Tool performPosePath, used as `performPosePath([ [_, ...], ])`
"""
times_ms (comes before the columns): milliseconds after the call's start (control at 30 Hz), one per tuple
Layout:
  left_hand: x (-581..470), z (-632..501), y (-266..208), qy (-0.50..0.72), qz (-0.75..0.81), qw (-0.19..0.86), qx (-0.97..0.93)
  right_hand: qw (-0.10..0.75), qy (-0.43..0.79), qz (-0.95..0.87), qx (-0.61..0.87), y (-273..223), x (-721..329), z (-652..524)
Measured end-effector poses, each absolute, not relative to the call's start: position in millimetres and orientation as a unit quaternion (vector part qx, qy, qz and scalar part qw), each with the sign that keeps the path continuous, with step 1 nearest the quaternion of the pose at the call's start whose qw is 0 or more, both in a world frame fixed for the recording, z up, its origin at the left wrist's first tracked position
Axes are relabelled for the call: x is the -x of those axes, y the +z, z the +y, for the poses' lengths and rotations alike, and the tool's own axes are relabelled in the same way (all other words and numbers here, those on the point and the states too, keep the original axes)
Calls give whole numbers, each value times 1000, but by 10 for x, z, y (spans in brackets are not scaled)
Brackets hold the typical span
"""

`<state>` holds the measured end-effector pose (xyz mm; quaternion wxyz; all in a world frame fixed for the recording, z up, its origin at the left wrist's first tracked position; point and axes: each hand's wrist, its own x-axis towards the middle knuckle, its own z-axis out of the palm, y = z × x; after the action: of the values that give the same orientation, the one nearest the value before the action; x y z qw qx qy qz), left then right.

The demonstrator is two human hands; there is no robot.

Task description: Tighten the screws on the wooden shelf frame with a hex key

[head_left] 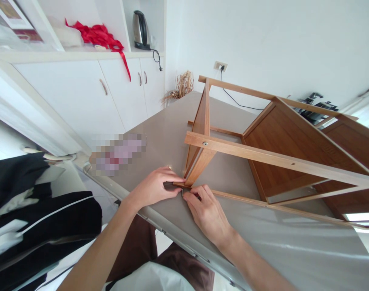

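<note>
A wooden shelf frame [251,152] lies on its side on the grey table [169,133], its slatless brown panels standing between long rails. My left hand [154,186] is closed round the near end of the bottom rail [179,184], thumb below and fingers above, beside the end panel's corner. Just right of it, my right hand [209,214] pinches a small thin metal piece [182,192] against that rail end. Whether this is a screw or a key is too small to tell. A screw head [205,144] shows in the upper rail.
A pixelated pinkish item [120,153] lies at the table's left edge. Behind are white cabinets [72,89] with red ribbon [101,35] and a kettle [141,30]. Dark clothing-like fabric [60,230] is at lower left. A black cable [237,101] runs from a wall socket [220,66].
</note>
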<state>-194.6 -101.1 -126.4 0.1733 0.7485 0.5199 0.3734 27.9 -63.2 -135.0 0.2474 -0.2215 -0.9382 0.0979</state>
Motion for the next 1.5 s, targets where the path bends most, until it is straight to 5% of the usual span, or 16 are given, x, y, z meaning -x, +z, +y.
performPosePath([
  [1500, 1940, -1014, -1249, 368, 524, 166, -750, 301, 175, -907, 237, -1396, -246, -616],
])
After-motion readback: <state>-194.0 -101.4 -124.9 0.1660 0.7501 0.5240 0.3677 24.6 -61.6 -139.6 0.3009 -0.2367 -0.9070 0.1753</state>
